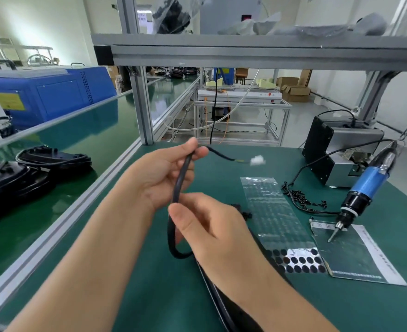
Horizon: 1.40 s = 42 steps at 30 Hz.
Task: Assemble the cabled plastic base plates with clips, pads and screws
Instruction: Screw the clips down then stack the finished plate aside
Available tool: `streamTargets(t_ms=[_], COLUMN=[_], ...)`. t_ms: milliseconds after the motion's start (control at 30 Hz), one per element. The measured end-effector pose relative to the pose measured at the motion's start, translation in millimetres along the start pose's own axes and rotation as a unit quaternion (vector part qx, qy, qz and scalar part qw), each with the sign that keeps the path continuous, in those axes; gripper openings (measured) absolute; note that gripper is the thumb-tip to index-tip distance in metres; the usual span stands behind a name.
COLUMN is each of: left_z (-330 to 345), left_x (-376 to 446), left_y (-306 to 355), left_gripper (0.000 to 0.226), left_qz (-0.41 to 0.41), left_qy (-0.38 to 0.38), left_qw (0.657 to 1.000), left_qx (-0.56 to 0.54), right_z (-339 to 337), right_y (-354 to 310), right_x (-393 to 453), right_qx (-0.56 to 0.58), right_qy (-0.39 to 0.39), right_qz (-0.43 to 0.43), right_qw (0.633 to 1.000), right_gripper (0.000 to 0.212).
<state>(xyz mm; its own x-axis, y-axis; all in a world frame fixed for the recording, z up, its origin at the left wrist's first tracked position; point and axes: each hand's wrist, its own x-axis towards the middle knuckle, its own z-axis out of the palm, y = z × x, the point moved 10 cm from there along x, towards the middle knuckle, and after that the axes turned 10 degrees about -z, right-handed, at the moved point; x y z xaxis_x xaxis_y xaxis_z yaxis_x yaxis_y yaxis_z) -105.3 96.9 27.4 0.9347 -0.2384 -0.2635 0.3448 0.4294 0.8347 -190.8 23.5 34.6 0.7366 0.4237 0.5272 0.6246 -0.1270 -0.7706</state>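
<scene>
Green bench mat (164, 291) w/ black base plate (224, 305) at near edge, mostly hidden under right forearm. Its black cable (179, 188) loops up over the mat, pinched by left hand (166, 173) near the top, while right hand (212, 226) grips it lower down. Cable prob. light, springy, stiff-ish; hold the sheath, not white connector (257, 161) or its thin wires.
</scene>
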Motion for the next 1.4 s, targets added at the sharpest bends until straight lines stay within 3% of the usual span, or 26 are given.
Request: streamTargets(t_ms=[167, 233, 333, 433, 533, 600, 700, 767, 800, 833, 867, 933, 1000, 1067, 1133, 1200, 1333, 1400], left_z=[-19.1, -15.7, 1.9, 34.1, 54.0, 58.0, 56.5, 46.0, 37.4, 31.8, 33.4, 38.1, 31.8, 23.4, 14.5, 2.3, -23.1, -41.1], left_x=[-9.9, -18.8, -33.1, -40.1, -39.9, -37.2, -30.4, -22.6, -20.6, -19.1, -15.6, 1.1, 13.1, 17.3, 15.0, 6.3, -16.6, -20.7], left_y=[-3.0, -10.1, -24.6, -51.2, -58.1, -53.3, -41.4, -27.1, -16.3, -6.8, -3.3, -23.6, -43.3, -55.0, -58.1, -49.7, -49.5, -58.9], left_gripper=[0.038, 0.045, 0.042, 0.036, 0.035, 0.023, 0.024, 0.026, 0.021, 0.020, 0.035, 0.064, 0.054, 0.028, 0.017, 0.030, 0.056, 0.054], left_qz=[0.034, 0.049, 0.074, 0.100, 0.159, 0.178, 0.170, 0.188, 0.224, 0.265, 0.293, 0.265, 0.215, 0.186, 0.173, 0.174, 0.132, 0.077], left_qy=[0.016, 0.002, -0.012, -0.033, -0.025, -0.028, -0.063, -0.011, 0.038, 0.087, 0.120, 0.097, 0.065, 0.044, 0.061, 0.137, 0.258, 0.267], left_qw=[0.998, 0.993, 0.970, 0.917, 0.880, 0.862, 0.884, 0.895, 0.885, 0.849, 0.779, 0.640, 0.576, 0.570, 0.585, 0.587, 0.498, 0.496], left_qx=[0.047, 0.103, 0.233, 0.386, 0.447, 0.474, 0.431, 0.404, 0.406, 0.450, 0.541, 0.715, 0.786, 0.799, 0.790, 0.778, 0.817, 0.823], right_z=[4.1, -22.7, -68.5, -78.0, -83.7, -85.9, -82.4, -82.5, -84.1, -85.6, -87.0, -89.7, -90.5, -91.4, -90.5, -91.3, -89.9, -87.1], right_y=[4.9, 19.9, 54.8, 69.0, 68.4, 74.3, 77.6, 76.1, 76.0, 76.0, 74.0, 67.5, 62.0, 64.3, 70.5, 77.9, 91.4, 97.8], right_x=[-17.6, -22.1, -22.7, -13.7, -8.1, -12.2, -19.1, -24.4, -26.9, -29.5, -31.7, -37.0, -45.8, -57.6, -68.9, -78.6, -96.7, -103.5], right_qx=[-0.023, 0.005, 0.100, 0.115, 0.063, 0.108, 0.186, 0.189, 0.174, 0.147, 0.104, -0.014, -0.090, -0.103, -0.108, -0.150, -0.257, -0.282], right_qy=[-0.044, 0.046, 0.173, 0.133, 0.096, 0.095, 0.073, 0.081, 0.090, 0.093, 0.090, 0.057, 0.015, -0.003, -0.003, 0.007, -0.006, -0.022], right_qz=[0.013, 0.057, 0.167, 0.222, 0.204, 0.212, 0.216, 0.210, 0.207, 0.202, 0.194, 0.162, 0.141, 0.147, 0.161, 0.168, 0.200, 0.233], right_qw=[0.999, 0.997, 0.966, 0.959, 0.972, 0.967, 0.956, 0.956, 0.959, 0.964, 0.971, 0.985, 0.986, 0.984, 0.981, 0.974, 0.945, 0.931], right_gripper=[0.030, 0.031, 0.033, 0.047, 0.036, 0.045, 0.054, 0.054, 0.050, 0.046, 0.044, 0.045, 0.048, 0.046, 0.042, 0.038, 0.029, 0.035])
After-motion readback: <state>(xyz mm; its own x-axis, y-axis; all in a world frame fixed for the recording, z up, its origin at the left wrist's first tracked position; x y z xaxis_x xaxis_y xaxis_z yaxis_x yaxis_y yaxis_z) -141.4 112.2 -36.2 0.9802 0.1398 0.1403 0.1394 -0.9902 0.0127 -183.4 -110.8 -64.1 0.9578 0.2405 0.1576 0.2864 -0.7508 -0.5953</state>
